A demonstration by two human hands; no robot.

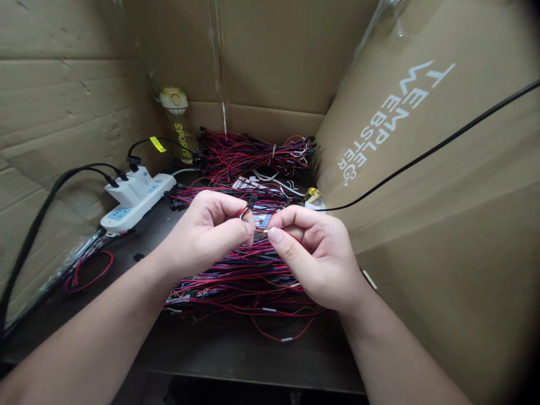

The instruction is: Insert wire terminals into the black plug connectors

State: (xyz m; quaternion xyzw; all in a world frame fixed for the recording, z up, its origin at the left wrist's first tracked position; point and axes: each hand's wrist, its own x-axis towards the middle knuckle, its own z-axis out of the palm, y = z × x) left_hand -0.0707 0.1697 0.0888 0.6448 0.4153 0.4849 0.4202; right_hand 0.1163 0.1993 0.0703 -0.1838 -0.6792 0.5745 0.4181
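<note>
My left hand [213,228] is closed in a pinch on thin wires that end in a small black connector [252,201], which pokes up past the fingertips. To its right, my right hand [314,247] pinches a thin wire with a pale tip [266,231] between thumb and forefinger. The two hands are close together but apart. Beneath them lies a wide pile of red, blue and black wires [236,275], partly hidden by the hands. A small blue item [262,218] shows between the hands, too covered to name.
Behind lies a tied bundle of wires [253,154]. A white power strip [139,205] with plugs stands left, near a loose wire coil [90,275]. Cardboard walls [270,50] enclose the table [236,349]. A black cable [422,163] crosses the right side.
</note>
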